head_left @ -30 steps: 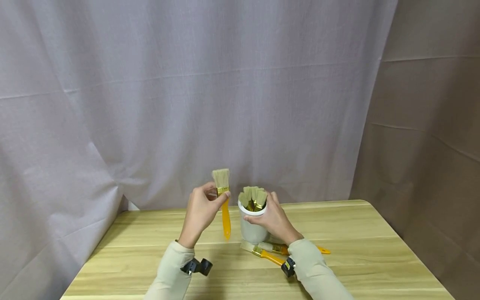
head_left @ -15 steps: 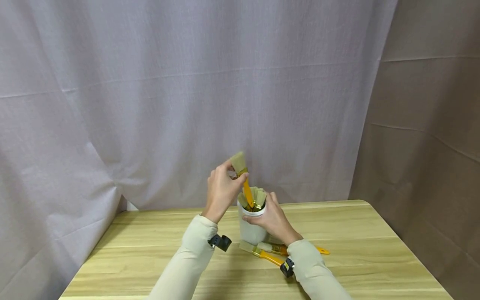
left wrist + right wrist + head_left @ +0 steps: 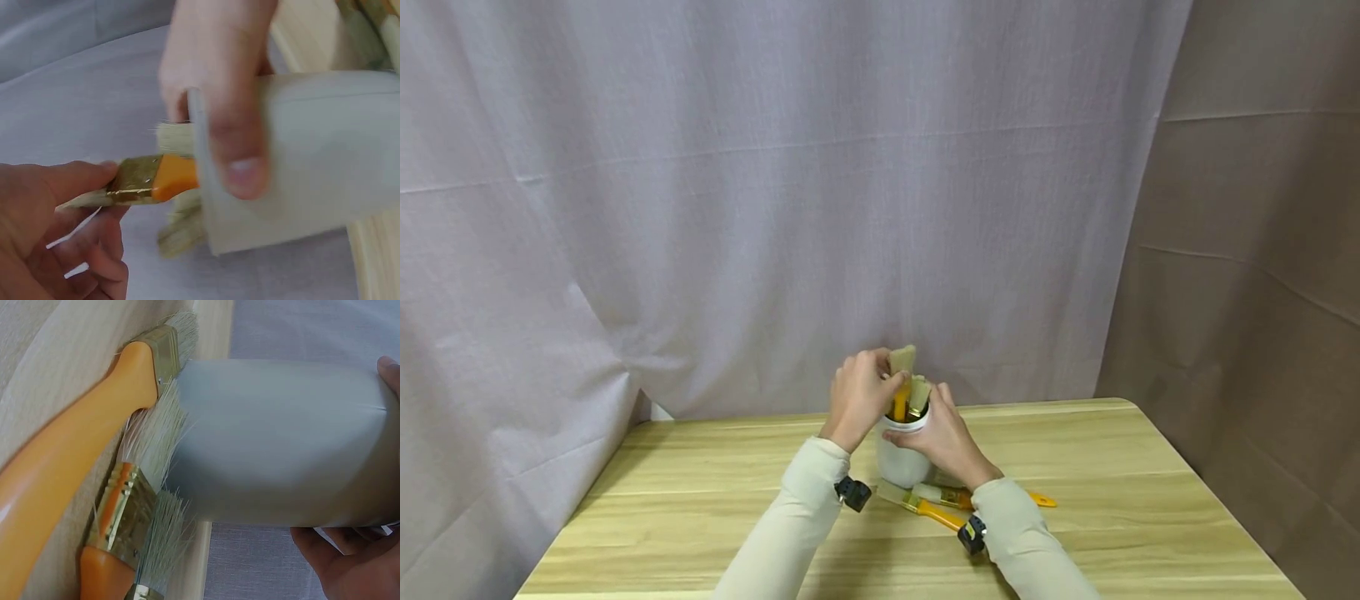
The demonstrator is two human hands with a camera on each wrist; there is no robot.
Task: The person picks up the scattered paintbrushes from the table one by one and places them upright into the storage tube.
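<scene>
A white cup [image 3: 901, 460] stands on the wooden table [image 3: 1112, 500], with several paintbrushes upright inside it, bristles up. My right hand [image 3: 938, 435] is wrapped round the cup's right side; its fingers [image 3: 225, 119] lie across the cup wall [image 3: 312, 156]. My left hand [image 3: 874, 385] pinches a paintbrush [image 3: 902, 367] by its brass ferrule [image 3: 134, 181]. The brush's orange handle [image 3: 176, 177] points down into the cup's mouth among the other brushes. In the right wrist view the cup [image 3: 281, 444] fills the frame and my right hand's fingertips [image 3: 350, 562] show at its edge.
Two more orange-handled brushes lie on the table against the cup's base: one [image 3: 925, 505] in front, one [image 3: 973, 498] to the right, also seen close up [image 3: 69, 456] [image 3: 119, 531]. A grey curtain [image 3: 775, 208] hangs behind the table, a brown one [image 3: 1262, 250] at right.
My left hand carried the brush from the cup's left side up over the rim, then lowered its handle into the cup. My right hand stayed on the cup.
</scene>
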